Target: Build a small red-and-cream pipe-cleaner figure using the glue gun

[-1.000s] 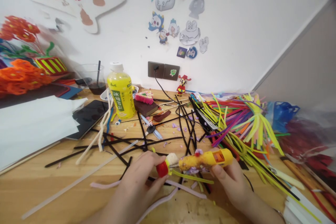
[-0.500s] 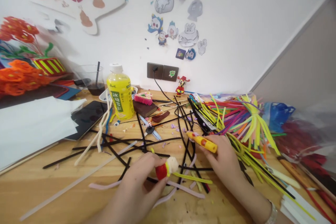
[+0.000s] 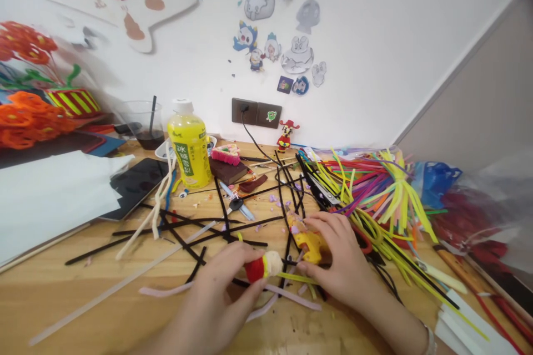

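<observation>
- Left hand [image 3: 227, 283] grip closed on red-and-cream pipe-cleaner figure [image 3: 261, 266], yellow stem on.
- Right hand [image 3: 339, 258] grips yellow glue gun [image 3: 307, 239], low on surface [image 3: 83, 299].
- Figure looks part-made; loose stems left.

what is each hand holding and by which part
The left hand pinches a small red and cream craft piece by its red end. The right hand holds a yellow glue gun around its body.

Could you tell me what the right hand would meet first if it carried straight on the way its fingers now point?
The right hand points left, holding a yellow glue gun. Going on, it would probably first meet the black pipe cleaners, then the red-and-cream craft piece.
</observation>
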